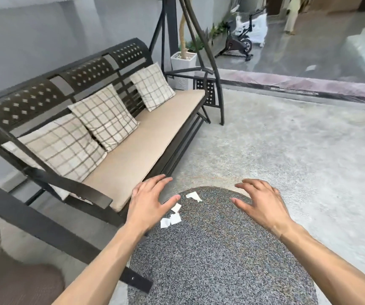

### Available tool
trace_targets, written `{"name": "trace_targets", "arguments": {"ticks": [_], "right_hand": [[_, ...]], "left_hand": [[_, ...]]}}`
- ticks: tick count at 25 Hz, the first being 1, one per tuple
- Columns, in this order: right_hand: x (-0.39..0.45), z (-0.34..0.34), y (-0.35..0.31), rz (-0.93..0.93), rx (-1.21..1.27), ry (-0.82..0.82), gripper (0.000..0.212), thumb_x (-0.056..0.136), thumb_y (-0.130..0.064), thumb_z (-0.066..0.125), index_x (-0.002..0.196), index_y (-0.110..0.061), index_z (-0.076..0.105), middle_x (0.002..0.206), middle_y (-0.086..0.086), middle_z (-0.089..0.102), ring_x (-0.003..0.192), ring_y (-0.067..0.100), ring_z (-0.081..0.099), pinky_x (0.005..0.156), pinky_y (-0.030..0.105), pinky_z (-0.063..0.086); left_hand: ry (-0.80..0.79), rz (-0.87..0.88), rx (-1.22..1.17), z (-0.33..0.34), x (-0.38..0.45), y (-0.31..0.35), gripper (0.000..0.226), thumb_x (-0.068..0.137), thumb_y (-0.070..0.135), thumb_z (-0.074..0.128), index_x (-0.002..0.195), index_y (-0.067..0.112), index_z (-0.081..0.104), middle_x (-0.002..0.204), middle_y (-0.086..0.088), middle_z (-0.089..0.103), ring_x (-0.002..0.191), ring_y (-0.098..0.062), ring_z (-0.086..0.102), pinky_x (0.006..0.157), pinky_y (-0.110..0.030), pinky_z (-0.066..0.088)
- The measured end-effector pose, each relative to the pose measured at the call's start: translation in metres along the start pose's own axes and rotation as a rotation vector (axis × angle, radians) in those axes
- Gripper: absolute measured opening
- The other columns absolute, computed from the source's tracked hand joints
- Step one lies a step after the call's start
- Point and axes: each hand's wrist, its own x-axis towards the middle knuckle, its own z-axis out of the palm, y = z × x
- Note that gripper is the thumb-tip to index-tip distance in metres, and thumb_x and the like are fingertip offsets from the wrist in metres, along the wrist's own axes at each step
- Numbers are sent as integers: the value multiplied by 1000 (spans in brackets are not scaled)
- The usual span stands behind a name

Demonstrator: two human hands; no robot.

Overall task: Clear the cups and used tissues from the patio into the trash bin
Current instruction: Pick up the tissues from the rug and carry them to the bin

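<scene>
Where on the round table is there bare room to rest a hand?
The near half of the speckled table and its right side under the right hand are bare. The far-left edge is crowded: tissue scraps lie beside the left hand, another scrap just beyond.

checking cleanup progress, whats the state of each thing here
left hand: open, empty, fingers spread above the tissues
right hand: open, empty, hovering over the table
tissues: loose white pieces, lying on the table, not picked up
round table: only tissue bits on it
swing bench: unoccupied, three cushions upright
</scene>
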Motion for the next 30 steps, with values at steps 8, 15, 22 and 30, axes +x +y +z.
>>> {"name": "trace_targets", "arguments": {"ticks": [8,15,22,30], "right_hand": [[106,29,38,-39,23,-62,58,84,-65,46,134,-36,43,145,-8,42,131,12,37,109,48,27],[248,47,57,-74,-10,-116,57,83,-68,44,132,-39,45,142,-10,44,130,12,38,107,45,28],[367,74,61,-164,-21,-183,53,84,-67,43,131,-40,45,141,-10,46,127,13,41,103,45,32],[464,152,65,-367,48,-363,52,85,-67,44,129,-39,47,140,-8,47,127,16,41,103,48,35]], "left_hand": [[-51,-57,-28,57,103,-3,63,84,70,46,138,40,45,147,14,43,135,-9,37,114,-45,25],[-53,-111,-113,105,231,-36,63,83,71,47,138,40,45,147,13,44,136,-10,37,116,-49,23],[-76,-238,-80,124,300,-75,71,81,79,34,140,40,41,149,11,42,137,-12,37,116,-47,20],[-80,-534,-1,177,311,-99,65,83,76,39,139,42,39,147,13,42,135,-12,38,115,-44,13]]}}
